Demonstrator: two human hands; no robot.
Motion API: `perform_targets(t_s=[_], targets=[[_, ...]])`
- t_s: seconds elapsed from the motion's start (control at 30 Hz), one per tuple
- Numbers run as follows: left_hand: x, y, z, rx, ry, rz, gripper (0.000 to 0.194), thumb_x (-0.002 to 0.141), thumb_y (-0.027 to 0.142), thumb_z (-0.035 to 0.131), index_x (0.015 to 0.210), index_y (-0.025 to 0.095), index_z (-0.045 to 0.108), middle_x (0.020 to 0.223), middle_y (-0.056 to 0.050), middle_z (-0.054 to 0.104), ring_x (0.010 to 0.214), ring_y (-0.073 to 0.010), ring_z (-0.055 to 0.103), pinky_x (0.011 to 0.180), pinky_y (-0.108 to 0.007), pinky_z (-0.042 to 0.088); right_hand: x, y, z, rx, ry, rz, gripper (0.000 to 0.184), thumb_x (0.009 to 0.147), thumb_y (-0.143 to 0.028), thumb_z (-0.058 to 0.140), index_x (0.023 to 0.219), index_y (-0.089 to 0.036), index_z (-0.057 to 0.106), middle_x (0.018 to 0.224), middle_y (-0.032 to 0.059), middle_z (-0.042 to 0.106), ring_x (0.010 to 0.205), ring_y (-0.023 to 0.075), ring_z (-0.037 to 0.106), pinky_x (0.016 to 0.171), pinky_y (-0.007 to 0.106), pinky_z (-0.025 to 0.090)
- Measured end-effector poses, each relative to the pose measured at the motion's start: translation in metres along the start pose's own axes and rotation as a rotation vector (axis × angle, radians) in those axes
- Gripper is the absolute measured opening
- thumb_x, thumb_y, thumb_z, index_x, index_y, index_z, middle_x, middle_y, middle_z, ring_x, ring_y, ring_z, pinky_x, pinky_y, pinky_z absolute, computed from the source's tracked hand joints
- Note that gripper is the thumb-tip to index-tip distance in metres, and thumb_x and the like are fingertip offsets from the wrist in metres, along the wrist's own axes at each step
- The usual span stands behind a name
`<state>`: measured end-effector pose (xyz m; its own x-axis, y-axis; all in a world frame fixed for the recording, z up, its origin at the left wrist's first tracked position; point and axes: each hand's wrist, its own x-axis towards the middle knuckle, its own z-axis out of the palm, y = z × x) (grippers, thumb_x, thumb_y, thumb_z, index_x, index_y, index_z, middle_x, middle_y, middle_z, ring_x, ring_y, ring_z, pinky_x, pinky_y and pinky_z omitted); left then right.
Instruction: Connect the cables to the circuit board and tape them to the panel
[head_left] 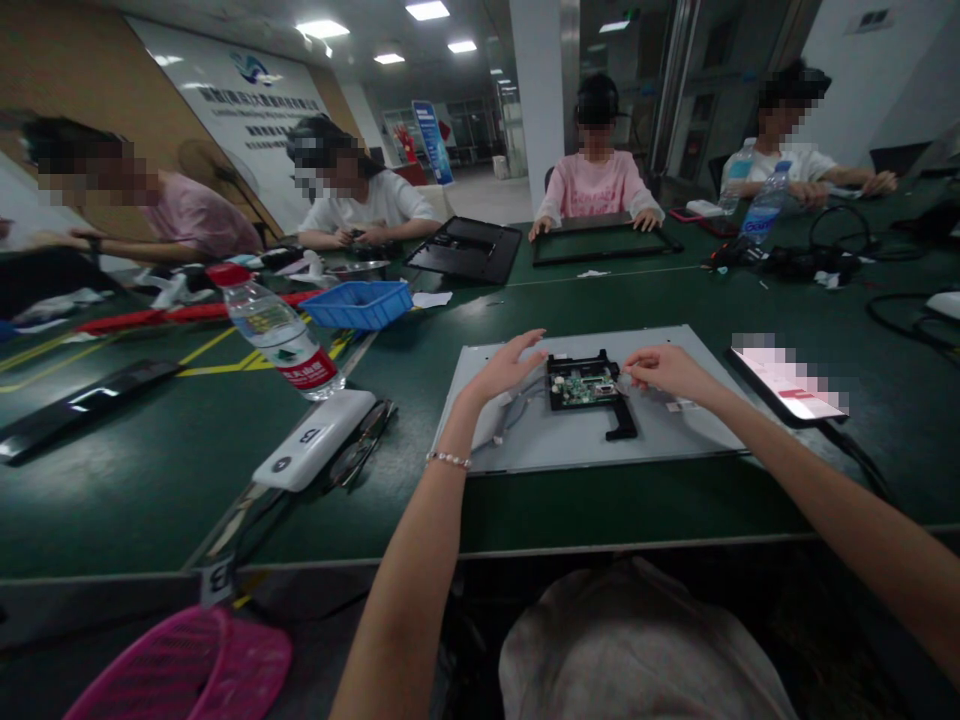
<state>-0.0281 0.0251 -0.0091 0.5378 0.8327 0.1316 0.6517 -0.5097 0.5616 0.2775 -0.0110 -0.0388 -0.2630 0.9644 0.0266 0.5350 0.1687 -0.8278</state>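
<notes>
A flat grey panel [517,450] lies on the green table in front of me, like the back of a display. On its middle sits a black plastic bracket [621,420] carrying a green circuit board [589,388]. My left hand [506,370] is over the panel's left part, fingers stretched toward the bracket and holding nothing. Below it, a thin grey cable [517,408] runs along the panel. My right hand [664,368] is at the bracket's right edge, its thumb and fingers pinched together. What they grip is too small to make out.
Right of the panel lies a lit phone [791,385] with a cable. To the left are a white power bank [315,440], glasses [361,445], a water bottle [281,335] and a blue tray [360,305]. Across the table, a person touches a black frame [600,245]; other people sit nearby.
</notes>
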Motion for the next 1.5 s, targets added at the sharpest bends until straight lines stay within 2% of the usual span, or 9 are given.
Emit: perform_targets(t_s=[0.13,0.3,0.5,0.63,0.77,1.0,1.1,1.3,1.5], targets=[[-0.001,-0.010,-0.012,0.245,0.190,0.009,0.038,0.087,0.030,0.045,0.121,0.015,0.056,0.123,-0.009,0.058,0.115,-0.0214,0.053,0.101,-0.034,0.040,0.001,0.001,0.002,0.016,0.023,-0.019,0.026,0.080,-0.036,0.058,0.091,-0.015,0.069,0.074,0.0080,0.070,0.062,0.0161,0.064,0.061,0.028,0.051],[-0.007,-0.023,-0.024,0.441,0.131,-0.112,0.028,0.081,0.027,0.050,0.100,0.015,0.067,0.098,-0.008,0.065,0.087,-0.0198,0.061,0.085,-0.030,0.047,0.001,0.004,0.003,0.017,0.008,-0.020,0.025,0.080,-0.034,0.058,0.091,-0.015,0.069,0.074,0.0079,0.070,0.063,0.0162,0.064,0.063,0.029,0.051],[-0.016,-0.033,-0.035,0.504,0.102,-0.250,0.033,0.080,0.044,0.053,0.094,0.018,0.067,0.092,-0.007,0.066,0.082,-0.0206,0.061,0.074,-0.027,0.046,0.001,0.005,0.002,-0.019,-0.017,-0.015,0.026,0.081,-0.035,0.057,0.094,-0.016,0.069,0.080,0.0070,0.071,0.066,0.0158,0.065,0.066,0.031,0.051],[-0.020,-0.038,-0.042,0.399,0.015,-0.223,0.035,0.075,0.047,0.056,0.090,0.018,0.066,0.087,-0.005,0.066,0.077,-0.0196,0.060,0.069,-0.026,0.043,0.001,0.005,0.004,-0.029,-0.015,-0.022,0.025,0.081,-0.033,0.056,0.092,-0.015,0.069,0.077,0.0070,0.071,0.066,0.0161,0.065,0.066,0.030,0.051],[-0.020,-0.044,-0.045,0.232,-0.058,-0.133,0.025,0.068,0.037,0.059,0.079,0.016,0.067,0.077,-0.002,0.064,0.073,-0.0178,0.058,0.067,-0.024,0.041,0.000,0.003,0.006,-0.079,-0.001,-0.042,0.024,0.082,-0.034,0.055,0.089,-0.016,0.069,0.073,0.0066,0.070,0.065,0.0173,0.065,0.065,0.030,0.051],[-0.025,-0.035,-0.054,-0.157,0.003,-0.217,0.031,0.071,0.041,0.059,0.082,0.013,0.066,0.065,-0.001,0.060,0.060,-0.0118,0.055,0.055,-0.020,0.037,-0.001,0.002,0.007,-0.109,0.027,-0.059,0.024,0.081,-0.034,0.055,0.089,-0.016,0.069,0.073,0.0067,0.071,0.065,0.0183,0.066,0.065,0.030,0.051],[-0.028,-0.026,-0.056,-0.281,-0.034,-0.227,0.033,0.071,0.043,0.063,0.085,0.013,0.065,0.068,-0.002,0.062,0.060,-0.0110,0.057,0.052,-0.019,0.036,-0.002,0.002,0.007,-0.111,0.031,-0.073,0.025,0.081,-0.033,0.054,0.090,-0.015,0.069,0.073,0.0073,0.071,0.064,0.0184,0.066,0.064,0.030,0.051],[-0.027,-0.021,-0.049,-0.280,-0.249,-0.336,0.043,0.067,0.051,0.069,0.086,0.013,0.064,0.072,-0.005,0.067,0.057,-0.0137,0.062,0.047,-0.020,0.034,-0.002,0.002,0.007,-0.127,0.035,-0.074,0.025,0.081,-0.033,0.055,0.090,-0.015,0.069,0.074,0.0072,0.071,0.063,0.0178,0.066,0.064,0.029,0.051],[-0.027,-0.026,-0.048,-0.203,-0.287,-0.396,0.054,0.075,0.066,0.055,0.075,0.013,0.065,0.062,-0.006,0.066,0.046,-0.0112,0.055,0.043,-0.021,0.033,-0.002,0.003,0.006,-0.151,0.038,-0.074,0.025,0.082,-0.034,0.054,0.091,-0.016,0.069,0.073,0.0061,0.071,0.063,0.0178,0.066,0.065,0.030,0.051]])
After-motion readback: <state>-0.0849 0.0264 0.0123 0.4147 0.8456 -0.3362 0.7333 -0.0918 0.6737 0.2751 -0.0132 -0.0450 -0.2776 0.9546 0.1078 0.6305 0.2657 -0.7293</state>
